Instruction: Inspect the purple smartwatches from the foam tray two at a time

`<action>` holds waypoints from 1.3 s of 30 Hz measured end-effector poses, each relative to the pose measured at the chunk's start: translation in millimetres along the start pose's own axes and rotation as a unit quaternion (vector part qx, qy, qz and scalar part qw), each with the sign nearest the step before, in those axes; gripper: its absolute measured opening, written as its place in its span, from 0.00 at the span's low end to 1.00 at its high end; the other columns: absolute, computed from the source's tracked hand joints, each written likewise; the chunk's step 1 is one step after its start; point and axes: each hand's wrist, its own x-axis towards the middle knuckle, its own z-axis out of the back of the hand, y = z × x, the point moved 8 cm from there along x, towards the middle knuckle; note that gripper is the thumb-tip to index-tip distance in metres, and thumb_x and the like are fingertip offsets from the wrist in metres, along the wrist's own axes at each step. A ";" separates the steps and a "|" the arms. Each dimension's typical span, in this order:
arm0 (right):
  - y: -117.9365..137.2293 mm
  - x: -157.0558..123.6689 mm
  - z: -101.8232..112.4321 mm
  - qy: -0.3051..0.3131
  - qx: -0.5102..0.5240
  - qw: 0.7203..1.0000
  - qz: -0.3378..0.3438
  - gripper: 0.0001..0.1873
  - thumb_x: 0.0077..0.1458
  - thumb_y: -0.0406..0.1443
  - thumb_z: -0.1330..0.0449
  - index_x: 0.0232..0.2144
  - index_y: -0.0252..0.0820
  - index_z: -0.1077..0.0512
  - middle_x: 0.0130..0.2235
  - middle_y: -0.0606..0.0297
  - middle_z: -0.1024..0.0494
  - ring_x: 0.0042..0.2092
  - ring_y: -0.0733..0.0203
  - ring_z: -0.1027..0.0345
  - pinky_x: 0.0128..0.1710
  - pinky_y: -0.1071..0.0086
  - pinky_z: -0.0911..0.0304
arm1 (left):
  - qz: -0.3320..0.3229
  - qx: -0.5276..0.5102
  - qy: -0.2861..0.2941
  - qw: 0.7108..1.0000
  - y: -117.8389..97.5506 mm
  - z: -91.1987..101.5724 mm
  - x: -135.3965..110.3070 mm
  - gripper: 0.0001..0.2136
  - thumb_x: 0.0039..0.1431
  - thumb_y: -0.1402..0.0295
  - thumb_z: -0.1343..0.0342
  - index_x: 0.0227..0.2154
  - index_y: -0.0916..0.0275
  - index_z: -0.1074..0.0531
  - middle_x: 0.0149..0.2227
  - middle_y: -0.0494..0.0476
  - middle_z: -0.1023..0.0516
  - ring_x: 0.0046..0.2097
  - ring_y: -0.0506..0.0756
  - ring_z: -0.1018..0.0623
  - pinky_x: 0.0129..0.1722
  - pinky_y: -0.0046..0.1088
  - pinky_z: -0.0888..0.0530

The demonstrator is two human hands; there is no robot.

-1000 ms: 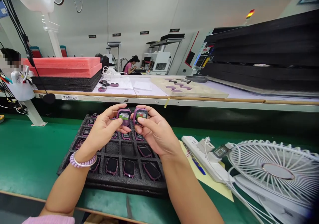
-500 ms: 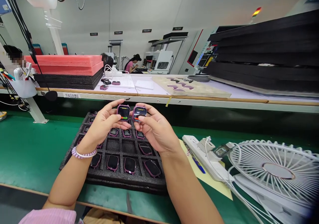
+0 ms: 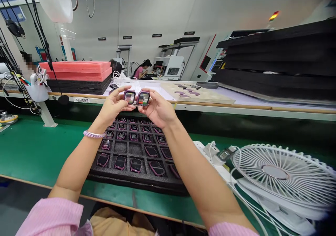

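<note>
A: Watches, two purple ones. Left hand pinches the left watch by its edges, right hand grips the right watch, screens lit, nearly touching, held up over the tray's far edge.

B: And the tray?

A: Black foam, on the green desk near its front edge, more watches in the pockets. White fan off to the right.

Both arms reach forward, left hand and right hand raised, fingers pinched.
</note>
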 end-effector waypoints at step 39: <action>9.9 -11.0 -29.3 0.066 -0.067 0.994 0.054 0.27 0.44 0.41 0.30 0.46 0.45 0.31 0.36 0.67 0.24 0.29 0.60 0.30 0.30 0.66 0.34 | -0.077 0.090 -0.050 0.992 -18.6 7.0 -16.8 0.21 0.47 0.70 0.35 0.46 0.59 0.28 0.37 0.52 0.24 0.28 0.49 0.22 0.32 0.26 0.23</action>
